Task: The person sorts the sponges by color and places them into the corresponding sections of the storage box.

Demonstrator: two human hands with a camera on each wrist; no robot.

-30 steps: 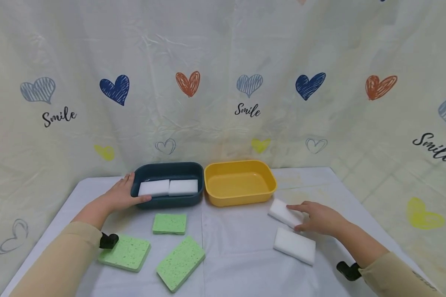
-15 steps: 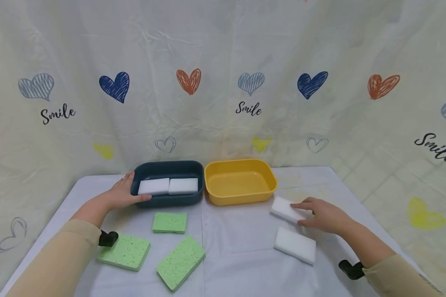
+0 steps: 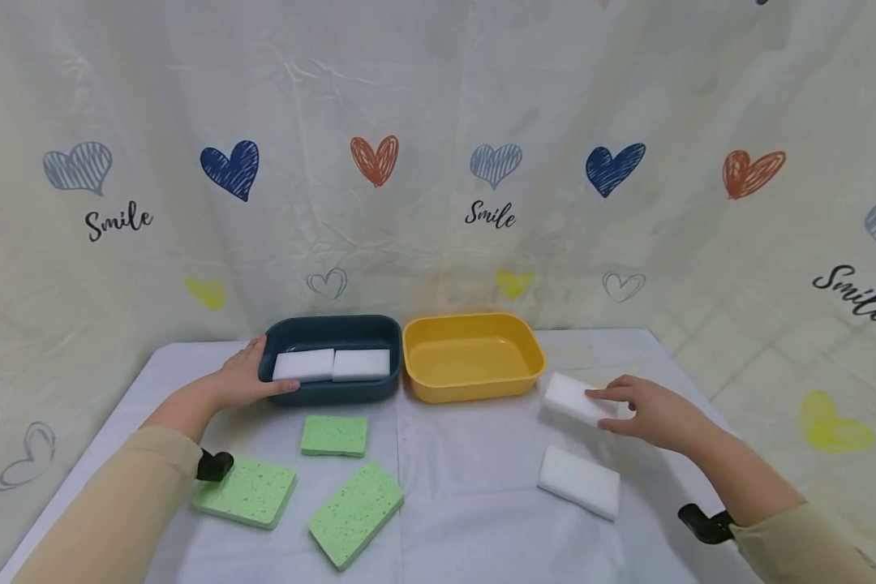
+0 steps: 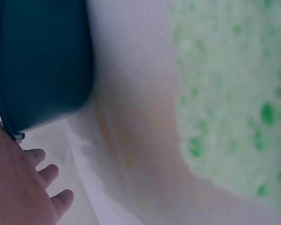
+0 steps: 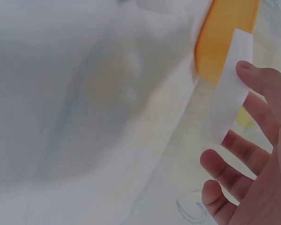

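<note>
My right hand [image 3: 657, 414] pinches a white sponge [image 3: 573, 397] by its edges between thumb and fingers. The sponge is above the table, to the right of the yellow container [image 3: 474, 391]; in the right wrist view it shows edge-on, the lower fingers spread apart from it. My left hand [image 3: 244, 377] holds the left front corner of the dark teal container [image 3: 328, 395], thumb along the front wall and fingers along the left side. Two white sponges [image 3: 361, 365] lie side by side in that container. Another white sponge [image 3: 578, 483] lies on the table, nearer me.
Three green sponges lie at the front left: a small-looking one [image 3: 334, 435] before the teal container, a slanted one [image 3: 356, 515] and one [image 3: 248, 492] under my left wrist. The two containers stand side by side against the heart-print curtain [image 3: 438, 243].
My right hand has lifted the white sponge off the table and moved slightly right and away from me. The left hand and the containers have stayed in place.
</note>
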